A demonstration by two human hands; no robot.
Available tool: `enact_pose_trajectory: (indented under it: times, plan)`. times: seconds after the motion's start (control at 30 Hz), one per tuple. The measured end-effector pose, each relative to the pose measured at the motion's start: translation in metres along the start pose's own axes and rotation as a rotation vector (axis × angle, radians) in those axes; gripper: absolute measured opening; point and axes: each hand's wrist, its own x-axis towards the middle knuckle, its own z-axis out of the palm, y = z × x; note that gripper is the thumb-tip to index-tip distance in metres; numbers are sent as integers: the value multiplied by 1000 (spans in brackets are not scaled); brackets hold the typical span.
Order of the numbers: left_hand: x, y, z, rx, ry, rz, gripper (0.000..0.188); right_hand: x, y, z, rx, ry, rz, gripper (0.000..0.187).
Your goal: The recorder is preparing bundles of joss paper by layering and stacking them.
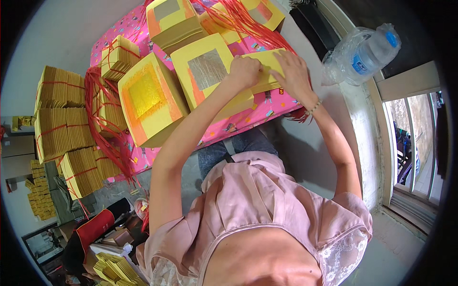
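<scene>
Beneath both hands, a table [257,114] in a pink printed cover slants across a room with a grey floor [305,152]; well to the right of the right hand [294,71] stand a white wall [363,138] and a barred opening [415,143], with a bagged clear bottle [372,59] nearer. Between the hands lies a small yellow paper stack [265,81], its long axis running crosswise from the left hand [244,72] to the right one, the right end pointing slightly away from the body. Left fingers are curled into a fist against its left part; whether they pinch a sheet, I cannot tell. Right fingers are spread over its right end, thumb toward the fist. Just left of the left hand, a large block with a silver square [208,69] crowds that side, and beyond both hands red strands [243,24] spill over more yellow blocks [176,26]. On the near side, a strip of pink cover separates the stack from the table's edge. Right of the right wrist, past the table's corner, a gap opens toward the wall.
</scene>
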Motion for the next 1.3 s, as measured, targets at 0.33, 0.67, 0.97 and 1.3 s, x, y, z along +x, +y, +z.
enact_pose_trajectory:
  times: [0.33, 0.67, 0.97, 1.3]
  plan:
    - [-39, -1, -29, -246, 258, 58, 31, -6, 10, 35, 1, -213, -53, 54]
    - [-150, -20, -54, -333, 365, -7, 33, 13, 7, 6, 49, -214, -93, 51]
    - [-190, -15, -52, -145, 320, -145, 47, 28, -57, -39, 464, -205, -458, 33]
    - [-203, -19, -41, 47, 341, -154, 52, 20, -83, -30, 285, -222, -702, 37]
